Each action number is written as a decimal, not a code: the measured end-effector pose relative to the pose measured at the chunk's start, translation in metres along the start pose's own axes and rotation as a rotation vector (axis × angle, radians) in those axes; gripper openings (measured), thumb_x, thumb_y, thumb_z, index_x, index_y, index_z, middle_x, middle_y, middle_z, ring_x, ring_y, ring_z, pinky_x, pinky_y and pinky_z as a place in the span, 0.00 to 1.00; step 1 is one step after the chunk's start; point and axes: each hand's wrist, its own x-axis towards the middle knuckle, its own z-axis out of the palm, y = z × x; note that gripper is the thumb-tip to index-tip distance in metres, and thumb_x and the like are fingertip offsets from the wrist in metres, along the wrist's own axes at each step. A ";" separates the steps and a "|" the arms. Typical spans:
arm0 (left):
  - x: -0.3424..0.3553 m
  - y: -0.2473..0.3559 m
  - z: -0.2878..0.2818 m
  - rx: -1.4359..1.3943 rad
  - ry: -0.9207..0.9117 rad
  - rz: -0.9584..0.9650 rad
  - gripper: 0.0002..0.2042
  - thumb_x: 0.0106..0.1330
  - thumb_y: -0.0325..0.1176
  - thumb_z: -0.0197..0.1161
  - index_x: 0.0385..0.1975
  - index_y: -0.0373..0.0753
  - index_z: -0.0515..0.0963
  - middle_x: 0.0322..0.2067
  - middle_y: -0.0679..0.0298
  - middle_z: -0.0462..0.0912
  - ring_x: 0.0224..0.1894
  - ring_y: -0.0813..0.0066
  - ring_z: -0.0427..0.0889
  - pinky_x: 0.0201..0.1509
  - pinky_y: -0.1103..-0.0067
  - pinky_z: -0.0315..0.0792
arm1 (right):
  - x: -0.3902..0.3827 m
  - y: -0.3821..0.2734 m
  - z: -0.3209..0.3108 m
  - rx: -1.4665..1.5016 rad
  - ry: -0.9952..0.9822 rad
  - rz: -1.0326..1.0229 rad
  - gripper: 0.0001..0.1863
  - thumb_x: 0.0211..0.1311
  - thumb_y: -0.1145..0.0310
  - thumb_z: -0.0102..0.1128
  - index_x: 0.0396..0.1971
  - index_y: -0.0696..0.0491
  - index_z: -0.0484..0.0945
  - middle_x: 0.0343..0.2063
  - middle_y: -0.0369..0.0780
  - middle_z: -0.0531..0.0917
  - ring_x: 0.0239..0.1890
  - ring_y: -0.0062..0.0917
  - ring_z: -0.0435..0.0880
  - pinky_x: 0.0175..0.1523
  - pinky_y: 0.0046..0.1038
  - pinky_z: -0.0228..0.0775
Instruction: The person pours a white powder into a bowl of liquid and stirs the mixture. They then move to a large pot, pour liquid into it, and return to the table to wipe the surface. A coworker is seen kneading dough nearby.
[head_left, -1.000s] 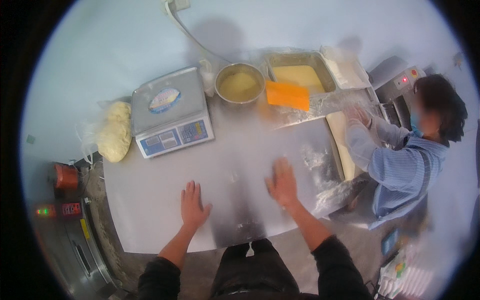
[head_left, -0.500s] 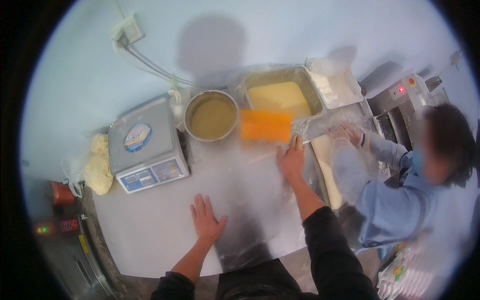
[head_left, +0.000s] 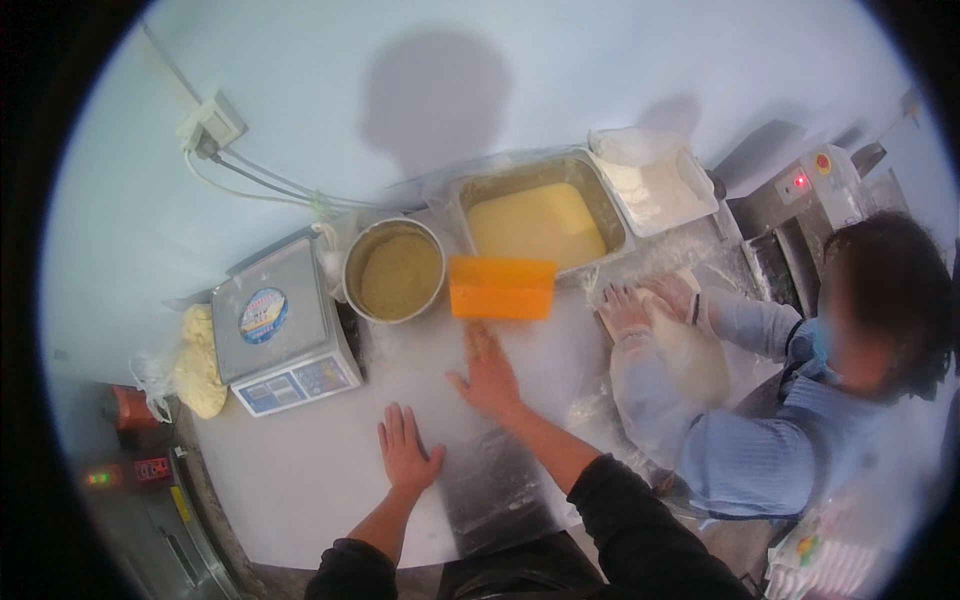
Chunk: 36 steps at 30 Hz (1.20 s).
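Observation:
My left hand (head_left: 408, 450) lies flat on the pale worktop (head_left: 290, 470), fingers stretched out and nothing in it. Ahead and to its right is my right hand (head_left: 488, 378), fingers extended and slightly blurred, the thumb apart. Its fingertips come close to the lower edge of a flat orange rectangular piece (head_left: 502, 288), perhaps a plastic scraper; whether they touch I cannot tell. Behind that piece stand a round metal bowl (head_left: 393, 285) of brownish filling or powder and a deep metal tub (head_left: 615, 222) with a pale yellow mass in it.
A digital scale (head_left: 290, 335) stands left, with pale dough (head_left: 200, 375) beside it. On the right a co-worker's gloved hands (head_left: 650, 303) press on a dough piece (head_left: 695, 365). A white tray (head_left: 665, 190) and a machine with a red button (head_left: 822, 163) are at the back right.
My right hand has swept left across the worktop, from the orange piece's right corner to below its middle. My left hand stays flat. The co-worker's hands have come nearer. The whole view has shifted slightly.

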 end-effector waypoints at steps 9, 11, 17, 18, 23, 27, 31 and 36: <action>-0.006 -0.004 0.002 -0.035 0.095 0.050 0.45 0.56 0.43 0.69 0.74 0.33 0.58 0.75 0.42 0.56 0.79 0.45 0.51 0.80 0.50 0.43 | -0.102 0.022 -0.035 0.021 -0.284 -0.387 0.38 0.65 0.56 0.63 0.71 0.59 0.64 0.70 0.50 0.66 0.74 0.45 0.62 0.77 0.45 0.54; -0.007 -0.005 0.002 -0.040 0.118 0.059 0.45 0.56 0.43 0.70 0.73 0.33 0.60 0.75 0.43 0.57 0.79 0.46 0.52 0.80 0.51 0.44 | -0.134 0.029 -0.046 -0.064 -0.292 -0.313 0.37 0.67 0.56 0.63 0.71 0.56 0.65 0.70 0.50 0.66 0.74 0.44 0.62 0.77 0.46 0.54; -0.014 -0.007 0.000 -0.056 0.121 0.068 0.47 0.56 0.49 0.70 0.74 0.34 0.58 0.76 0.45 0.54 0.79 0.48 0.50 0.81 0.53 0.43 | -0.212 0.036 -0.056 -0.195 -0.102 0.013 0.38 0.68 0.53 0.63 0.72 0.56 0.64 0.71 0.51 0.65 0.75 0.48 0.60 0.77 0.52 0.48; -0.014 -0.007 0.000 -0.059 0.126 0.072 0.47 0.56 0.49 0.70 0.74 0.34 0.58 0.76 0.45 0.54 0.79 0.48 0.50 0.81 0.53 0.43 | -0.220 0.036 -0.056 -0.194 -0.102 0.020 0.38 0.67 0.53 0.63 0.72 0.56 0.64 0.70 0.52 0.65 0.75 0.49 0.60 0.77 0.53 0.48; -0.019 -0.008 -0.002 -0.067 0.136 0.112 0.47 0.55 0.51 0.70 0.73 0.33 0.59 0.75 0.44 0.55 0.79 0.48 0.51 0.81 0.54 0.43 | -0.245 0.038 -0.054 -0.130 -0.033 0.048 0.38 0.68 0.55 0.62 0.72 0.58 0.63 0.70 0.53 0.65 0.75 0.49 0.59 0.78 0.54 0.47; -0.036 -0.010 0.001 -0.035 0.071 0.140 0.47 0.56 0.51 0.70 0.73 0.32 0.59 0.75 0.43 0.56 0.79 0.48 0.51 0.81 0.53 0.43 | -0.270 0.061 -0.051 -0.262 0.092 0.199 0.37 0.67 0.55 0.61 0.70 0.60 0.65 0.69 0.53 0.67 0.74 0.50 0.60 0.77 0.53 0.48; -0.071 -0.007 0.005 -0.016 0.026 0.108 0.47 0.56 0.50 0.70 0.73 0.31 0.58 0.75 0.43 0.55 0.79 0.48 0.51 0.81 0.52 0.43 | -0.291 0.124 -0.053 -0.226 0.348 0.779 0.36 0.69 0.54 0.57 0.69 0.62 0.65 0.70 0.55 0.66 0.74 0.52 0.59 0.77 0.51 0.49; -0.090 -0.003 0.005 -0.045 0.040 0.096 0.46 0.57 0.48 0.69 0.73 0.31 0.59 0.75 0.44 0.55 0.79 0.48 0.50 0.81 0.52 0.43 | -0.265 0.210 -0.081 -0.593 0.012 0.900 0.35 0.73 0.55 0.52 0.69 0.66 0.64 0.72 0.58 0.62 0.75 0.53 0.57 0.77 0.51 0.48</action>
